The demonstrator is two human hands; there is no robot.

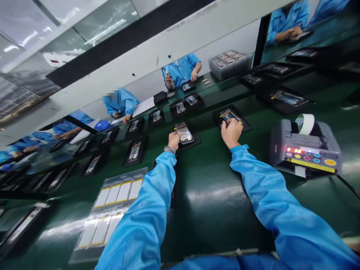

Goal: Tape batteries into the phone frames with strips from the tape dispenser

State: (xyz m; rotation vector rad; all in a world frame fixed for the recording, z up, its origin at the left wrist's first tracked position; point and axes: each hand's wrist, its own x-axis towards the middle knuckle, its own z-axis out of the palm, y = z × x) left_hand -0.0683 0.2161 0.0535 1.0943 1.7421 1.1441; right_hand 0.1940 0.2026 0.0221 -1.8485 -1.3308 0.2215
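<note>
In my left hand (173, 141) is an opened phone (184, 133), pinched at its left edge. It is tilted above a black tray (196, 141), and its pale inside shows. My right hand (232, 132) reaches over a second black tray (247, 125). Its fingers are bent down onto the near edge of another opened phone (229, 113) lying there, partly covering it. The exact grip of those fingertips is hidden.
A tape dispenser (306, 148) with a lit display stands at right. Clear plastic trays of white battery-like packs (112, 193) lie at left. More black trays (135, 150) with phones line the green bench (208, 210). Co-workers in blue (182, 69) sit beyond a low beam.
</note>
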